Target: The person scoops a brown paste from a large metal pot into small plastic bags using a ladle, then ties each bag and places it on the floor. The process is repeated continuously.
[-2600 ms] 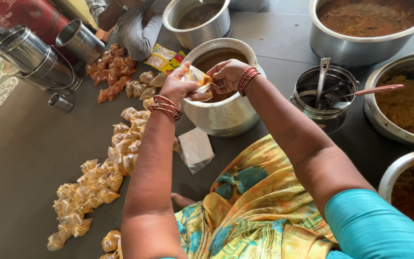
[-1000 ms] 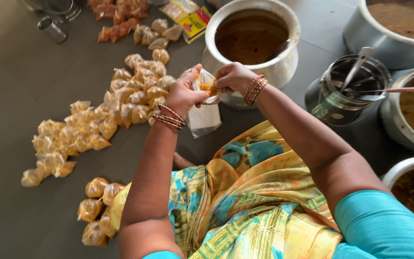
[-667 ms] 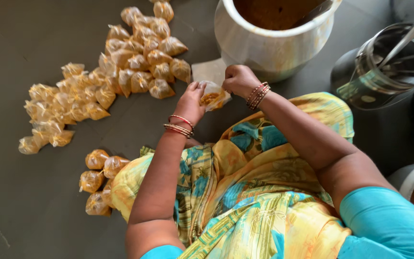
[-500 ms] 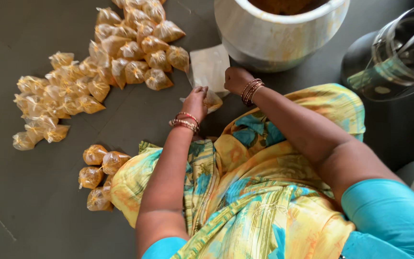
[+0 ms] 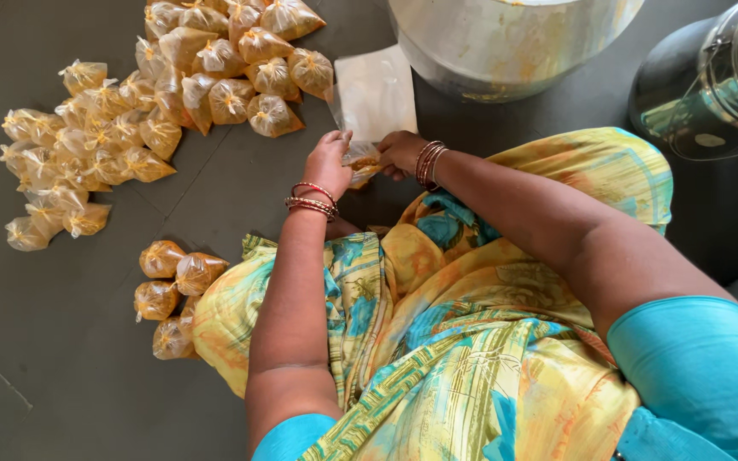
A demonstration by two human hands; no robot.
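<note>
Left hand and right hand both pinched shut on small filled pouch, held low over floor beside empty bags, within reach.

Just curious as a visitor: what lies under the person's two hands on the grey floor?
A small clear plastic pouch of yellow-orange filling is pinched between left hand and right hand. Behind lies a flat stack of empty clear bags. Fingers hide the pouch's neck.

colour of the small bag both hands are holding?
Clear plastic bag with orange-yellow contents, held between left hand and right hand. Best seen in the head view.
</note>
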